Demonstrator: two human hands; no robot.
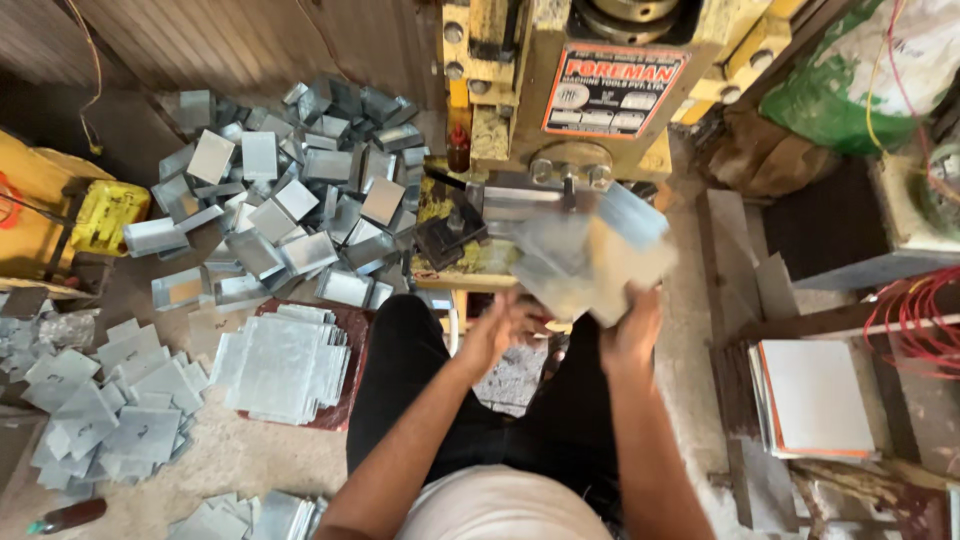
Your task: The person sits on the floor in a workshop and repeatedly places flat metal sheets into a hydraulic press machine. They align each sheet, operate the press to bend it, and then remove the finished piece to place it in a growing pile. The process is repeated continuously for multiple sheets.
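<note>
My right hand (632,330) grips a blurred sheet (590,262) at the press (560,90); my left hand (500,330) hangs loose. Bent boxes (300,190) lie piled; flat blanks (280,365) remain.

A heap of bent grey sheet-metal boxes (300,190) is piled on the floor at far left. A stack of flat grey metal blanks (280,365) is seen nearer, with scattered flat blanks (105,410) further left. A yellow plastic container (108,215) is set at far left. White flat sheets (815,400) are stacked at right.
</note>
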